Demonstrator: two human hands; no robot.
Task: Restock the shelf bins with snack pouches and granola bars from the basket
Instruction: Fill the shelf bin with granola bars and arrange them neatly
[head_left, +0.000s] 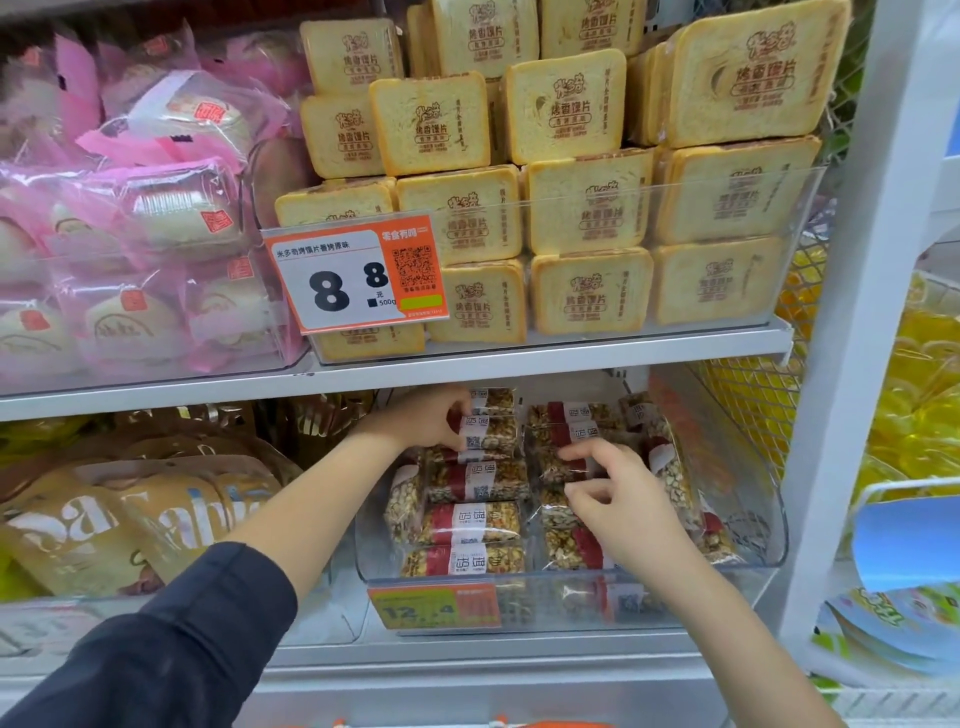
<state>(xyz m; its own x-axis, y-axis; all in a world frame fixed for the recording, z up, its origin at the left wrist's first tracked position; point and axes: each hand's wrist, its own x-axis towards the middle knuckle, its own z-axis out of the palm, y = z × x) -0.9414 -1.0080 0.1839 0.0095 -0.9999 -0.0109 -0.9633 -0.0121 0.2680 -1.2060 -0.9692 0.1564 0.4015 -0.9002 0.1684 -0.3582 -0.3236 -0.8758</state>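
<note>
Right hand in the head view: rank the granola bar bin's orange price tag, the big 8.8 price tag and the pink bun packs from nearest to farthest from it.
From the right hand:
1. Orange price tag, on the granola bar bin's front, below-left of the hand.
2. 8.8 price tag, on the shelf above, up-left.
3. Pink bun packs, far left on the upper shelf.

A granola bar (488, 432) at the back of the clear bin (748, 525) on the lower shelf is gripped by the left hand (426, 418). Another bar (563, 470) is apparently pinched by the right hand (621, 499), though its fingertips are blurred.
</note>
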